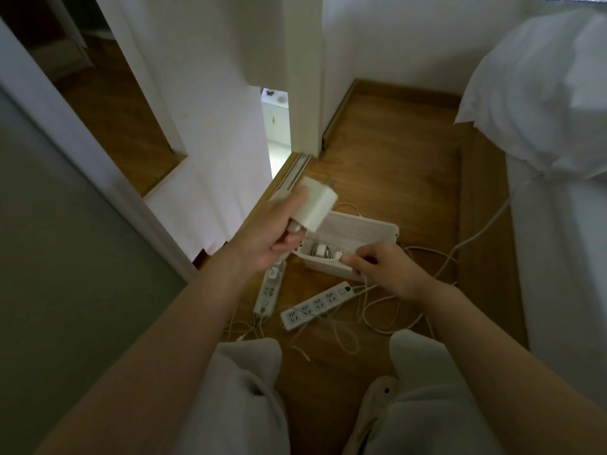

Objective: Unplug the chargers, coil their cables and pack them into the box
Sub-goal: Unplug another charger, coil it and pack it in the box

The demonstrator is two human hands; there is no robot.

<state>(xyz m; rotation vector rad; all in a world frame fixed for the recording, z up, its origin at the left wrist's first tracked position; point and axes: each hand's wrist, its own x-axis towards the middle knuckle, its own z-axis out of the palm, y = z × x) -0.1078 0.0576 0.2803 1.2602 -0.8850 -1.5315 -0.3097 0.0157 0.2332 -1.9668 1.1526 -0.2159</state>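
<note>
Head view. The left hand [269, 234] grips a white charger [317, 205], unplugged and held above the far left end of the box [364, 229]. The right hand [384, 270], fingers curled, pinches a cable end [343, 258] at the box's near rim. The box sits open on the floor, with a coil [318, 250] inside. Nearer, the right strip [315, 305] shows bare sockets, and the left strip [267, 292] is partly hidden. Loose cables [381, 326] lie uncoiled. Judgement: packing is partly done; coiling is left.
</note>
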